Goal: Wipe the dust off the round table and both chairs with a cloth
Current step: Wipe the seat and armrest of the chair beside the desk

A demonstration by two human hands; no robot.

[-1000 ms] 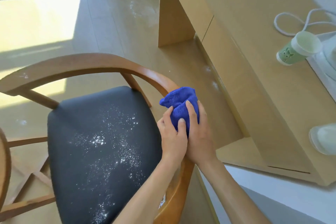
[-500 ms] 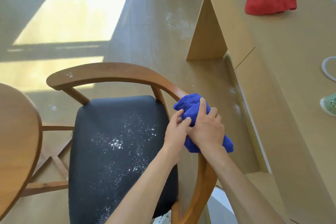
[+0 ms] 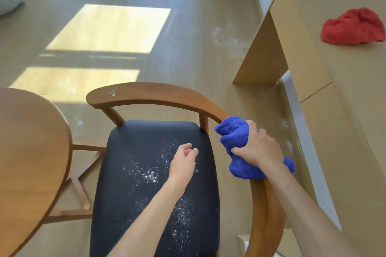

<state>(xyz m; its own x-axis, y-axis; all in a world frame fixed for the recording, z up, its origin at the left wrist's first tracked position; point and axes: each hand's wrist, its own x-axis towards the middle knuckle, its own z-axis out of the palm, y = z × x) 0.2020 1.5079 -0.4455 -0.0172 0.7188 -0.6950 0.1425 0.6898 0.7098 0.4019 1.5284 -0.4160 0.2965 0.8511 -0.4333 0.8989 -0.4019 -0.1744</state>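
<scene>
The left hand (image 3: 183, 159) has let go of the blue cloth (image 3: 236, 142) and now hangs loosely curled, empty, above the dusty black seat (image 3: 146, 152). The right hand (image 3: 255, 148) alone has a closed grip on the cloth, pressed on the chair's right armrest (image 3: 265, 204); wiping can probably continue one-handed.

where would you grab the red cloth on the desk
Pinch the red cloth at its raised middle hump, coming straight down from above. It lies bunched in a loose mound on the desk, so the top folds stand proud while the edges lie flat.
</scene>
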